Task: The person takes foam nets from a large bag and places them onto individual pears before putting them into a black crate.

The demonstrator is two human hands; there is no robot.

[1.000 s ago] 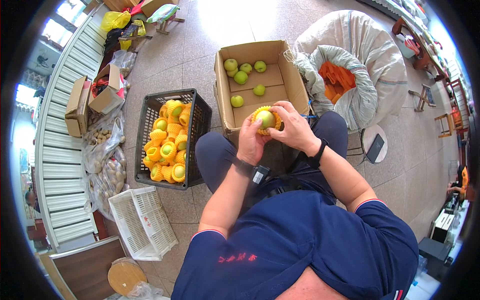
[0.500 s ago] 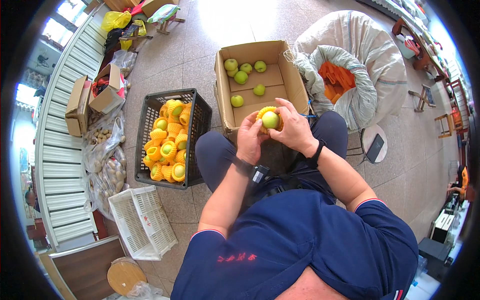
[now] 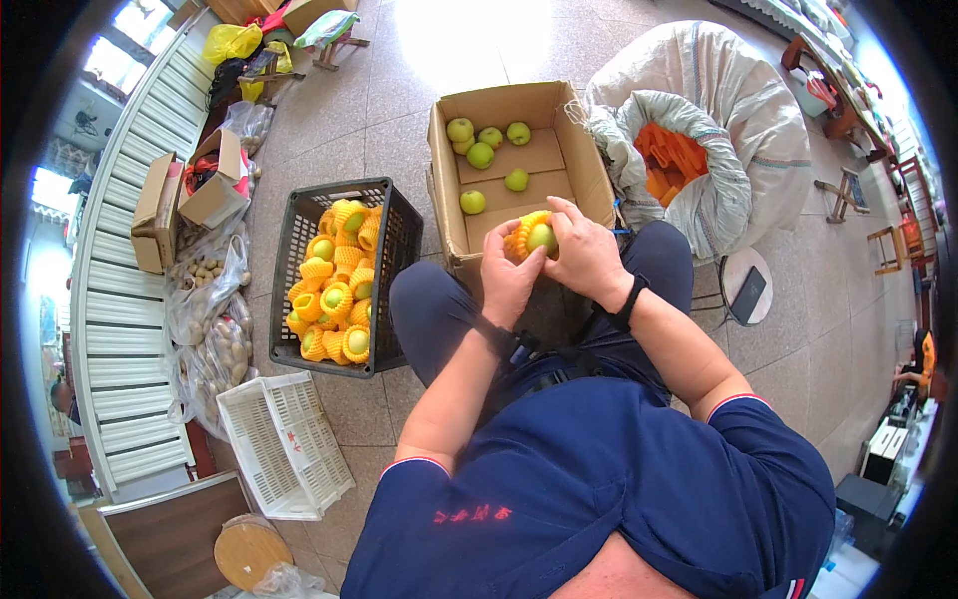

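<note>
Between my two hands is a green apple [image 3: 541,238] partly wrapped in a yellow foam net [image 3: 523,233]. My left hand [image 3: 507,272] grips the netted side, its thumb pressed near the fruit. From the right, my right hand [image 3: 587,258] closes on the apple, with the thumb low and the fingers over the top. Both hands are above the near edge of a cardboard box [image 3: 519,103], where several bare green apples [image 3: 481,155] lie. To the left, a black plastic crate [image 3: 396,225] holds several apples in yellow nets [image 3: 337,298].
A large white woven sack [image 3: 738,100] with orange foam nets [image 3: 671,160] in its mouth stands at the right. Beside it is a small round stool [image 3: 760,268] with a dark flat device on it. A white plastic basket [image 3: 289,439] and bagged potatoes [image 3: 215,334] lie left.
The netted apple has turned in my hands, so its green face points more to the right. My left hand has shifted slightly to the right.
</note>
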